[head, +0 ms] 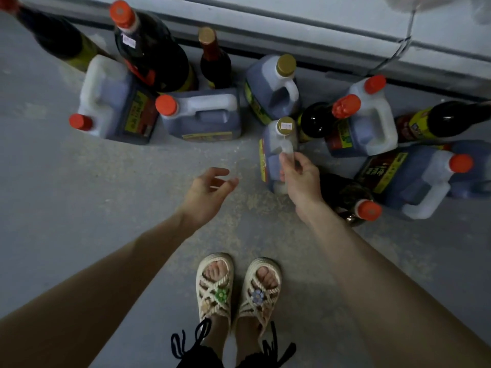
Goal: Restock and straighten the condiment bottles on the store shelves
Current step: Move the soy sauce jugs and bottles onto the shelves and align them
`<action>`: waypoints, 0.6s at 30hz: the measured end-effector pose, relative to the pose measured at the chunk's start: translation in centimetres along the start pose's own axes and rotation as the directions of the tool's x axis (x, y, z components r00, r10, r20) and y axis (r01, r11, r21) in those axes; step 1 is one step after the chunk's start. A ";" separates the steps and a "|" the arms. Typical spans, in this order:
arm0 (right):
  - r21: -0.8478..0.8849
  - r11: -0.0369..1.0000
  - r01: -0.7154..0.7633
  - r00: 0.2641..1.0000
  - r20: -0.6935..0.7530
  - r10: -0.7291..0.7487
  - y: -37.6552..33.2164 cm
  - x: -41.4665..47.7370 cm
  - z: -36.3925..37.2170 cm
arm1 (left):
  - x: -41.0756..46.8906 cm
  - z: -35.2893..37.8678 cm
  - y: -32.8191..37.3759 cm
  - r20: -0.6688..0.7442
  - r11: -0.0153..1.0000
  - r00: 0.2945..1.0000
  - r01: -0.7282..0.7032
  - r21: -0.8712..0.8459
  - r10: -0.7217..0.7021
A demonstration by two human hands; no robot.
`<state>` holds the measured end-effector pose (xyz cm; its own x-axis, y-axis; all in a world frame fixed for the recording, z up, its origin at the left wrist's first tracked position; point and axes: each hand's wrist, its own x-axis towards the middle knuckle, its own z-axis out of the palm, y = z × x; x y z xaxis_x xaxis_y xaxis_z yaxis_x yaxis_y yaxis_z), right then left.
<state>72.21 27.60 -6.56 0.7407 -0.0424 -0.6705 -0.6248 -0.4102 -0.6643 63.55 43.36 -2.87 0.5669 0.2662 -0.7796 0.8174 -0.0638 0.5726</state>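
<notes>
Item: our right hand [300, 181] grips the handle of the small gold-capped plastic jug of dark sauce [268, 160], on the grey floor [106, 181] right of centre, our left hand [207, 192] loose and empty; risk: lifting may knock the red-capped dark glass bottle [345, 195] just beside it.

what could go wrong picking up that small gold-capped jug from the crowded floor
1. The right hand grips the small gold-capped plastic jug of dark sauce only by its thin handle while the left hand hangs free; it could swing or slip.
2. The dark glass bottle with an orange cap sits beside that wrist and might get knocked over.
3. The woven sandals leave toes exposed to a drop.
</notes>
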 end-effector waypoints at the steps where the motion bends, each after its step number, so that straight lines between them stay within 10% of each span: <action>1: 0.004 1.000 0.000 1.000 0.002 0.000 0.0 -0.2 0.0 | -0.1 -0.1 0.0 0.004 1.000 1.000 0.001 0.003 -0.001; 18: 0.015 0.993 0.116 0.993 0.003 -0.116 -10.3 -11.0 -6.5 | -9.1 -2.6 7.0 0.010 0.992 0.992 -0.123 0.012 0.123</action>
<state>72.15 26.34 9.82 0.8076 0.0087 -0.5897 -0.5381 -0.3983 -0.7428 63.82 43.03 8.89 0.6642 0.2465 -0.7057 0.7425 -0.1080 0.6611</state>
